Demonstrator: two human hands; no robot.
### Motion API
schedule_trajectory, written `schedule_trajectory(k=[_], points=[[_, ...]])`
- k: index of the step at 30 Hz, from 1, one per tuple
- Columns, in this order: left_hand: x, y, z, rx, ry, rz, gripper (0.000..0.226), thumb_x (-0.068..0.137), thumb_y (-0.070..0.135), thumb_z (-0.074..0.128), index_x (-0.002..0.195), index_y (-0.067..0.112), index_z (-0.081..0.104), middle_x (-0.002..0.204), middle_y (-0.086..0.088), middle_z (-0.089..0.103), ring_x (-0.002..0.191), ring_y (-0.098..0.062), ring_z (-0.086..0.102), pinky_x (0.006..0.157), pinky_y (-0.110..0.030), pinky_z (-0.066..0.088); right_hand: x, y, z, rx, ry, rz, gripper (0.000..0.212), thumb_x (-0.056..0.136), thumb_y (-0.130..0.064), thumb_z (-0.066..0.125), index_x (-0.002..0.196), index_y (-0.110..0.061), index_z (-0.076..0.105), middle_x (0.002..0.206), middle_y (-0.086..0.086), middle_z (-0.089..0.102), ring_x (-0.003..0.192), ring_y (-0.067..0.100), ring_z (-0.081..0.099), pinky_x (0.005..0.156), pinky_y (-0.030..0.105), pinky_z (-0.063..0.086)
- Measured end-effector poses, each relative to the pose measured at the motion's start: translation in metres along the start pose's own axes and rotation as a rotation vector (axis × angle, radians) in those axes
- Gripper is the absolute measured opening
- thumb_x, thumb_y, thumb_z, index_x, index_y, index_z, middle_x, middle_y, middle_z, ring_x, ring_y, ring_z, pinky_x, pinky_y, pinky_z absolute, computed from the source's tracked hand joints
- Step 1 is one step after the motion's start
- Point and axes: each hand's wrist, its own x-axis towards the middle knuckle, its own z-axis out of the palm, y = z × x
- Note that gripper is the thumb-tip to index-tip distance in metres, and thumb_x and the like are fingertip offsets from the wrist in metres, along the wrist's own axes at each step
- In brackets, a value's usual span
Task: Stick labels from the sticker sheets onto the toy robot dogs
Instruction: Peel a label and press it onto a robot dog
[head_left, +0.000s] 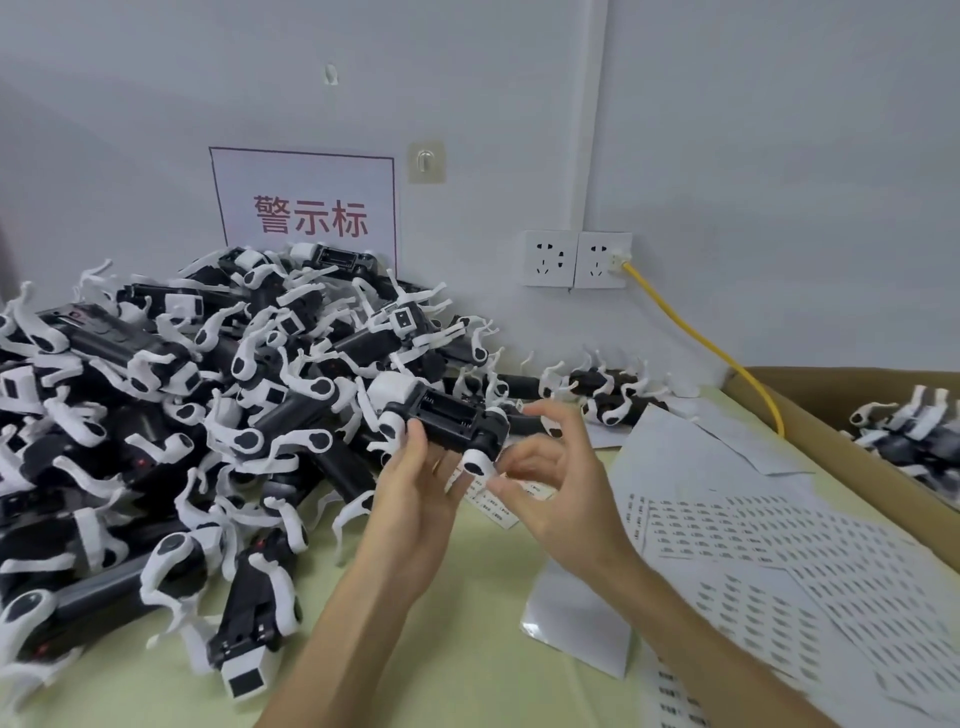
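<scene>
My left hand (415, 493) grips a black and white toy robot dog (447, 415) from below, belly side up, above the table. My right hand (556, 478) is close against the dog's right end, thumb and forefinger curled together near a white leg; whether a label sits between them is too small to tell. A large heap of the same toy dogs (171, 395) fills the left half of the table. Sticker sheets (753, 561) with rows of small labels lie to the right, and a narrow strip of labels (493, 506) lies under my hands.
A cardboard box (831, 415) at the right holds more toy dogs. A yellow cable (696, 338) runs from a wall socket (605, 260) down behind the box. A few dogs (608, 389) lie along the wall. A sign with red characters (310, 208) hangs behind the heap.
</scene>
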Motion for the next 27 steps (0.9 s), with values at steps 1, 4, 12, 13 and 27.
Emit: schedule_trajectory(k=[1,4,12,13,27], points=[[-0.001,0.0,0.001,0.009,0.015,0.005,0.047,0.096,0.044,0.052,0.122,0.008,0.065,0.129,-0.015,0.059,0.123,-0.03,0.058,0.111,-0.048,0.04,0.0,0.0,-0.002,-0.023,0.037,-0.027,0.061,0.081,-0.015,0.081,0.125,-0.038,0.047,0.087,-0.003,0.068,0.091,0.023,0.07,0.087,0.035,0.058],[-0.005,0.0,0.004,0.095,-0.015,0.035,0.062,0.095,0.044,0.052,0.135,-0.002,0.06,0.134,-0.018,0.067,0.123,-0.03,0.065,0.099,-0.044,0.053,0.003,-0.001,-0.01,0.002,0.113,-0.043,0.054,0.081,-0.023,0.078,0.126,-0.032,0.049,0.096,-0.007,0.063,0.101,0.023,0.065,0.09,0.039,0.055],[-0.015,-0.008,0.012,0.263,-0.183,-0.019,0.034,0.099,0.037,0.058,0.115,0.014,0.077,0.123,-0.012,0.074,0.108,-0.02,0.072,0.071,-0.025,0.057,0.004,-0.002,-0.013,0.063,0.065,0.071,0.061,0.078,-0.024,0.078,0.13,-0.029,0.047,0.099,-0.007,0.07,0.103,0.013,0.069,0.092,0.022,0.049],[-0.016,-0.009,0.012,0.295,-0.192,-0.014,0.03,0.098,0.037,0.058,0.106,0.017,0.08,0.12,-0.013,0.075,0.108,-0.021,0.072,0.073,-0.025,0.057,0.004,-0.001,-0.013,0.064,0.075,0.082,0.06,0.078,-0.025,0.078,0.13,-0.028,0.048,0.097,-0.005,0.07,0.1,0.013,0.068,0.091,0.024,0.049],[-0.017,-0.013,0.011,0.491,-0.319,0.027,0.035,0.098,0.028,0.057,0.115,0.001,0.073,0.107,-0.011,0.078,0.092,-0.018,0.075,0.073,-0.025,0.059,0.007,-0.005,-0.019,0.429,0.048,0.389,0.055,0.075,-0.027,0.075,0.126,-0.022,0.056,0.076,-0.005,0.059,0.082,0.013,0.062,0.083,0.031,0.049]])
